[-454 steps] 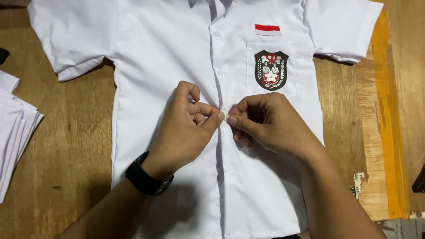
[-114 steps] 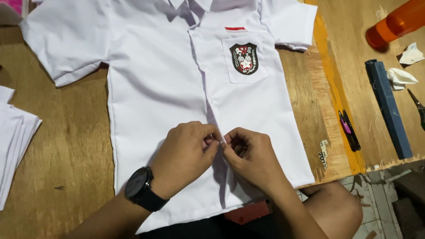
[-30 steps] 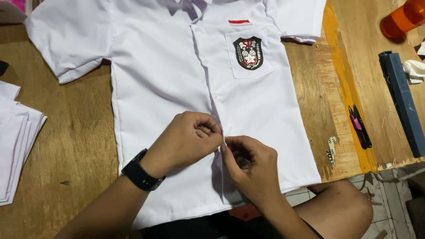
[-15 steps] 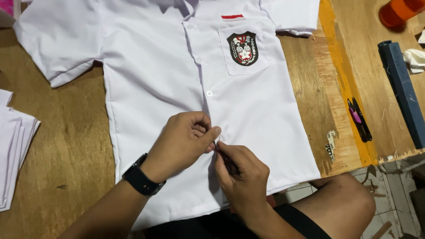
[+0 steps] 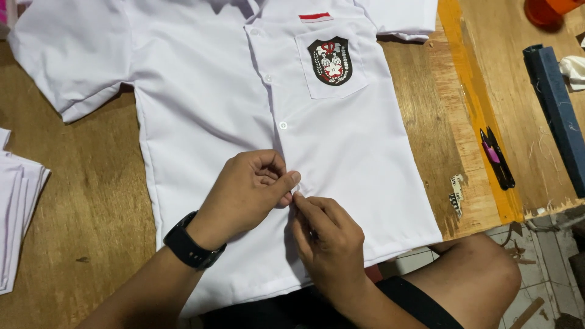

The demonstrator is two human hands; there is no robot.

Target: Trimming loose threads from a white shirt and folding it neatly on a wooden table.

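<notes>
- While the white short-sleeved cotton shirt (image 5: 213,122) is lying flat, front up, on the brown wooden table (image 5: 79,201), its front placket is being pinched low down, below the fastened white buttons (image 5: 283,125).
- The placket edge is being gripped by the left hand (image 5: 247,192), thumb pressed against curled forefinger, with a black wristwatch (image 5: 190,247) being worn on that wrist.
- The opposite edge is being nipped by the right hand (image 5: 329,244), its fingertips (image 5: 300,200) closed together and touching the left thumb; whether a button is being held between them cannot be told.
- For a neat result, it is judged that both edges should be kept level and taut, and the cloth beneath kept smooth, so that no pucker is being trapped.
- A stack of folded white cloth (image 5: 18,219) is resting at the left edge.
- Black thread snips with a pink grip (image 5: 496,157) and a long dark blue bar (image 5: 557,116) are lying well apart on the right.
</notes>
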